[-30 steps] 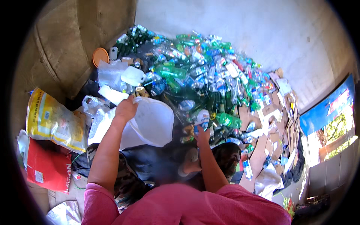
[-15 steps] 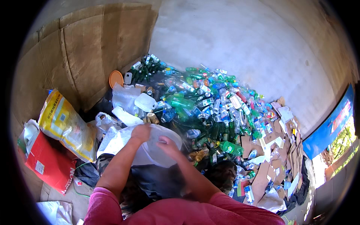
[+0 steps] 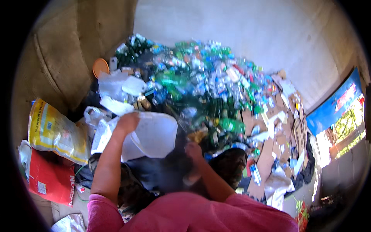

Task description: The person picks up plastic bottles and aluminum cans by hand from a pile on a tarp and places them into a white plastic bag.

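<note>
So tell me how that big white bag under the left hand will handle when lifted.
The white bag probably flops: its surface folds and sags where the left hand grips its rim. It likely feels light, being thin and translucent. It may slip, since the film looks smooth.

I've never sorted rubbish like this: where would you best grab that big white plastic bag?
Probably by its upper left rim, coming from the person's own side: the white bag gapes open there, and the left hand already rests on that loose, bunchable edge. Its smooth body offers no hold.
</note>
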The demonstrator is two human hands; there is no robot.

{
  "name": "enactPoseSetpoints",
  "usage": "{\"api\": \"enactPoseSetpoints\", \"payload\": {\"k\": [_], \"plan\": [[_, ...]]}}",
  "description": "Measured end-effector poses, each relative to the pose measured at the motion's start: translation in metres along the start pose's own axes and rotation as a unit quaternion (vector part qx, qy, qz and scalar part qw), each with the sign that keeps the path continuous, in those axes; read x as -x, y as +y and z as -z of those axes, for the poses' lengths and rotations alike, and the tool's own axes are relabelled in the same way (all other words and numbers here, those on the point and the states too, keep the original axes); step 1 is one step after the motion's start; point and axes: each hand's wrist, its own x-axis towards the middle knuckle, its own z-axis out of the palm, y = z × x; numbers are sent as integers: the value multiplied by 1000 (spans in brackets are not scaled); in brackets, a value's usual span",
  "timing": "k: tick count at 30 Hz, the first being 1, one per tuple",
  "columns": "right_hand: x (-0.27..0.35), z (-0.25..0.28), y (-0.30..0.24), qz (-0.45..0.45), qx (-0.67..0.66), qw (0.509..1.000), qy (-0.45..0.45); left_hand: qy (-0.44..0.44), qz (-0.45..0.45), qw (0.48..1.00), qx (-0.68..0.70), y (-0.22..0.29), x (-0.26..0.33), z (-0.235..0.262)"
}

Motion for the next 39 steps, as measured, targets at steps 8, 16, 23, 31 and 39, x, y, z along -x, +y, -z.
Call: {"api": "enactPoseSetpoints", "payload": {"k": [8,16,23,31,39], "plan": [[21,-11,117,-39,217,951,-218,-81,99,990,59,63,3,34],[-7,-24,157,131,555,790,-226,-89,111,988,62,72,-5,38],[-24,-35,141,-301,233,924,43,-79,122,986,76,63,-2,44],[-81,-5,139,-228,367,899,-68,-55,158,980,105,56,-14,47],[-107,-4,188,-298,276,913,-26,-42,219,971,90,52,-22,63]]}}
